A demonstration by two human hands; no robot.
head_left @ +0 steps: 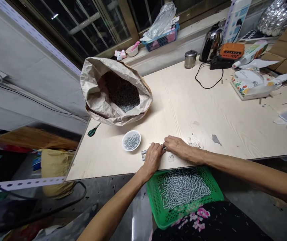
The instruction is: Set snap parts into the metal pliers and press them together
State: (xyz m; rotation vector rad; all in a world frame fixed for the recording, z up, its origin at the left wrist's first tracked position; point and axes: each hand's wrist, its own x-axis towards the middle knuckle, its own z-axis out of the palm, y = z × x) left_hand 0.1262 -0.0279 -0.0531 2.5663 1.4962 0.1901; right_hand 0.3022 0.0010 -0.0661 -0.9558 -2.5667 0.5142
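Observation:
My left hand [153, 156] is closed over a narrow metal bar-like fixture [144, 154] lying on the table near its front edge; one end sticks out to the left. Close by, my right hand [177, 146] has its fingertips pinched together at a small dark metal part between the two hands, too covered to name. A white bowl [131, 150] of small metal pins stands to the left of my hands. Below the table edge, a green plastic basket [156, 206] holds many silvery ribbed or threaded cylindrical pieces.
An open sack [93, 97] with many small metal pieces stands at the table's back left, green-handled scissors [92, 131] beside it. A grey scrap [216, 139] lies to the right. Farther back are a metal canister [190, 60], a kettle [210, 42] and a tissue pack [250, 85].

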